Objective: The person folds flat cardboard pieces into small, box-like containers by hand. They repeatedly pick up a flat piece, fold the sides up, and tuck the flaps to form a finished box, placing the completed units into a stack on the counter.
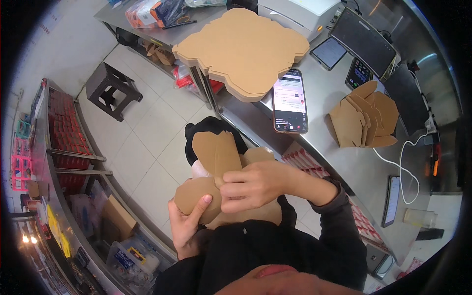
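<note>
A partly folded brown cardboard food box (216, 151) is held in front of my body, its flaps standing up and out. My left hand (186, 223) grips a rounded flap at its left side, with the thumb on top and the fingers behind. My right hand (253, 187) is closed at the middle of the box, its fingertips pinching the cardboard near a fold. Part of the box is hidden behind my right hand. Ahead, a thick stack of flat cardboard box blanks (246, 49) lies on the metal table's corner. Several folded boxes (366, 120) sit nested together at the right.
Beside the blanks, a lit phone (290, 105) rests on the metal table (324, 108). Farther back are a white printer (300, 14), a tablet (364, 39) and more phones. A white cable (405, 167) crosses the right side. A dark stool (113, 91) stands on the tiled floor; shelving (73, 167) lines the left.
</note>
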The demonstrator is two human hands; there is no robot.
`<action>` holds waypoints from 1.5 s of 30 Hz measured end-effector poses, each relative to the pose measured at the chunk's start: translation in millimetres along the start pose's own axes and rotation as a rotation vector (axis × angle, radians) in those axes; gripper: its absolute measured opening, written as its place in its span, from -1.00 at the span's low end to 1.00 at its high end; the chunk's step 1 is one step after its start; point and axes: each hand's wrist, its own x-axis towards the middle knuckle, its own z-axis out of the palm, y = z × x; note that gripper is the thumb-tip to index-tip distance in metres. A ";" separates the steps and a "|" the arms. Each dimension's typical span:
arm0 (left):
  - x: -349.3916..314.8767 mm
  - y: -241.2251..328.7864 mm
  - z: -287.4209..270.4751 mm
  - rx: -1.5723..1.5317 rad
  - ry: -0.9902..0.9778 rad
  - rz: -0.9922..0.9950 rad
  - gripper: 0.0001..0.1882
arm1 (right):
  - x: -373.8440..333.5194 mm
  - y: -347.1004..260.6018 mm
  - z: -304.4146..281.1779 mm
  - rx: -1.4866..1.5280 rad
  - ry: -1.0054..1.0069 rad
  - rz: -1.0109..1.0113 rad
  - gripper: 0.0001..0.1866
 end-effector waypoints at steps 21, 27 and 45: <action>-3.2 -0.8 -5.4 0.660 -0.303 0.635 -0.83 | -16.3 -21.4 -11.1 0.875 0.118 0.670 -0.30; 3.5 8.4 -27.1 1.024 -0.634 1.004 -0.71 | -40.9 -19.2 -31.1 0.341 0.010 0.743 -0.54; -8.2 13.2 -42.1 0.884 -0.602 0.940 -0.76 | -46.9 -32.9 -27.7 0.195 0.155 0.592 -0.68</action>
